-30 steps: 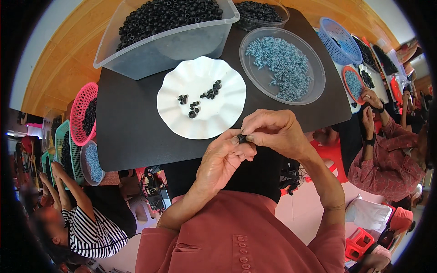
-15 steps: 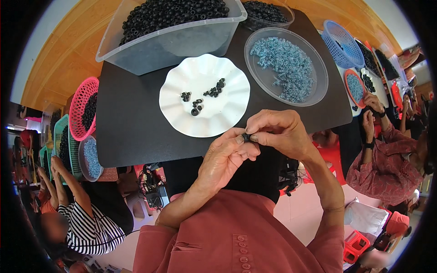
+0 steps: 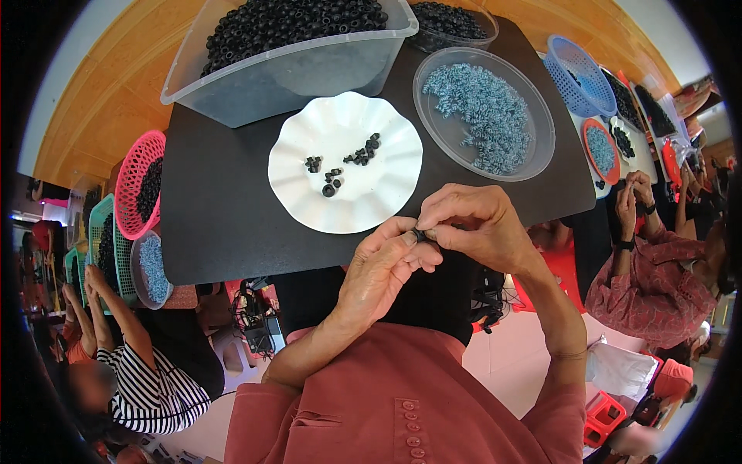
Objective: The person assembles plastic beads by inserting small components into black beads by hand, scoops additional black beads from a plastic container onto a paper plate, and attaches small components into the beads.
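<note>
My left hand [image 3: 379, 271] and my right hand [image 3: 475, 228] meet just past the table's near edge, close to the white plate. Between their fingertips is a small black round part [image 3: 420, 234], mostly covered by the fingers; both hands pinch it. On the scalloped white plate [image 3: 301, 189] lie several small black parts [image 3: 362, 151], some joined or clustered, some loose. Behind the plate stands a big clear bin [image 3: 309, 81] heaped with black ring-like parts [image 3: 297, 31]. To the right, a round clear tub [image 3: 533, 155] holds many bluish small springs [image 3: 487, 112].
A dark table [image 3: 224, 224] lies before me. At the back is a clear bowl [image 3: 452, 27] of black parts. Left are a pink basket [image 3: 127, 185] and a green basket [image 3: 120, 267]; right is a blue basket [image 3: 576, 77]. Co-workers sit on both sides, one in a striped shirt [image 3: 162, 387].
My hands stay together on the black part, with only slight finger movement. At the right, the co-worker's hands have come closer together.
</note>
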A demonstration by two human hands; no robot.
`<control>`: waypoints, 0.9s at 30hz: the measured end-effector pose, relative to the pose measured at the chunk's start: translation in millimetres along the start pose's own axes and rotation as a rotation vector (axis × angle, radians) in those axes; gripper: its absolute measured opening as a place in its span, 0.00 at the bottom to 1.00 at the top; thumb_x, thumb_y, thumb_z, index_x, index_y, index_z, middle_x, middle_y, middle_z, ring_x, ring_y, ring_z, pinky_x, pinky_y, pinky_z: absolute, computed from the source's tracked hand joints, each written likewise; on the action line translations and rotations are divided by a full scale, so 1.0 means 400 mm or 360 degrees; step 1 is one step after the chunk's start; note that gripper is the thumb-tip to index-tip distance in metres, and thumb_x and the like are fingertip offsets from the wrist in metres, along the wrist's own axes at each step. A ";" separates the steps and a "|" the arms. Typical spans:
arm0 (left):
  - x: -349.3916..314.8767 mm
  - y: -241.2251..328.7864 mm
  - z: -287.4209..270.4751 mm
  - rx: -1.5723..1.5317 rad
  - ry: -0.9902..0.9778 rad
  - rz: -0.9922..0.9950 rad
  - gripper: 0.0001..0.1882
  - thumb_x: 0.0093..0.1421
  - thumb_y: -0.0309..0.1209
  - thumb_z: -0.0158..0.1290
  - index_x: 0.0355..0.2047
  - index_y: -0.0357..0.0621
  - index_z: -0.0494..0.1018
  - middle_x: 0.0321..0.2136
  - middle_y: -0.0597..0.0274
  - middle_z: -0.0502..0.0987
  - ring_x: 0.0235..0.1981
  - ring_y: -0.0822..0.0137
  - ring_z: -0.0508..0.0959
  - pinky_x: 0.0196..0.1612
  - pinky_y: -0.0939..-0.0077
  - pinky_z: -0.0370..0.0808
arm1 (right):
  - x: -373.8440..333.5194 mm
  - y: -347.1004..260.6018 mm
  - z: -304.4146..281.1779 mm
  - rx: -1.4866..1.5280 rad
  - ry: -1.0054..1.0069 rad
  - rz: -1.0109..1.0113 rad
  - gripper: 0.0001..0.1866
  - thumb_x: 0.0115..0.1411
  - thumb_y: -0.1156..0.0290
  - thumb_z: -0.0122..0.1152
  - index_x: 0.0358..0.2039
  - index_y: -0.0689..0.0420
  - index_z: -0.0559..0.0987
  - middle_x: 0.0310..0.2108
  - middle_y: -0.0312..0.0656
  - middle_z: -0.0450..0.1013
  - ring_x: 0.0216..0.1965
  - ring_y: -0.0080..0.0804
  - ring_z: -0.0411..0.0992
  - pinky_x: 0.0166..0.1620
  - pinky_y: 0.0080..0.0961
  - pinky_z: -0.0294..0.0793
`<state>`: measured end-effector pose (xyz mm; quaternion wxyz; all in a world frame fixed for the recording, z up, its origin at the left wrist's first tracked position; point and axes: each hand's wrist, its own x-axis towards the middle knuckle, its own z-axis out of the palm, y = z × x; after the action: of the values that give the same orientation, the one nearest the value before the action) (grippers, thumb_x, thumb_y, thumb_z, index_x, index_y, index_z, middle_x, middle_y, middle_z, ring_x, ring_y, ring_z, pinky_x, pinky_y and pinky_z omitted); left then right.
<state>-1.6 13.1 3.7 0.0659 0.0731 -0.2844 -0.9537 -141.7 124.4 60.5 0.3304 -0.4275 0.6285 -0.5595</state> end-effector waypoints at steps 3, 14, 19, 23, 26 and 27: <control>0.001 -0.003 0.006 0.0007 0.0067 -0.0005 0.13 0.66 0.30 0.38 0.44 0.33 0.64 0.32 0.52 0.76 0.34 0.68 0.76 0.41 0.76 0.70 | -0.005 0.003 0.012 0.0082 0.0111 0.0071 0.05 0.48 0.84 0.58 0.28 0.63 0.78 0.29 0.36 0.73 0.28 0.17 0.71 0.32 0.15 0.71; 0.001 -0.005 0.022 0.0161 0.0116 0.0009 0.11 0.67 0.29 0.36 0.43 0.35 0.65 0.32 0.56 0.75 0.32 0.72 0.74 0.40 0.80 0.70 | -0.006 -0.021 0.003 -0.0198 0.0046 0.0054 0.06 0.47 0.85 0.59 0.27 0.62 0.78 0.29 0.39 0.74 0.29 0.21 0.71 0.33 0.17 0.70; 0.001 -0.011 0.008 0.0303 0.0096 -0.0006 0.12 0.67 0.30 0.37 0.44 0.34 0.65 0.32 0.56 0.75 0.33 0.72 0.75 0.41 0.79 0.70 | -0.009 -0.014 0.000 -0.0306 0.0031 -0.0070 0.03 0.48 0.82 0.58 0.26 0.62 0.78 0.26 0.38 0.74 0.26 0.21 0.71 0.30 0.18 0.71; 0.005 -0.005 0.003 0.0290 0.0016 -0.0061 0.14 0.67 0.31 0.38 0.46 0.33 0.64 0.34 0.56 0.75 0.36 0.70 0.76 0.43 0.77 0.71 | -0.015 -0.005 0.003 -0.0241 0.0096 -0.0007 0.04 0.49 0.82 0.59 0.27 0.62 0.78 0.27 0.38 0.74 0.26 0.21 0.72 0.31 0.18 0.71; 0.007 0.000 0.017 0.0267 0.0101 -0.0087 0.13 0.67 0.30 0.36 0.45 0.34 0.65 0.33 0.55 0.76 0.34 0.72 0.75 0.39 0.80 0.71 | -0.017 -0.004 0.008 -0.0205 0.0158 0.0005 0.05 0.49 0.81 0.60 0.29 0.62 0.78 0.27 0.38 0.74 0.26 0.21 0.72 0.32 0.17 0.72; 0.006 0.000 0.018 0.0268 0.0101 -0.0084 0.13 0.67 0.30 0.36 0.45 0.34 0.65 0.33 0.55 0.76 0.34 0.72 0.75 0.39 0.80 0.71 | -0.018 -0.005 0.009 -0.0246 0.0166 -0.0034 0.06 0.49 0.81 0.60 0.30 0.62 0.78 0.27 0.38 0.74 0.26 0.21 0.72 0.32 0.17 0.72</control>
<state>-5.3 16.4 9.2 0.0432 0.1161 -0.3593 -0.9249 -135.3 129.3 61.5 0.2571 -0.4288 0.6816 -0.5343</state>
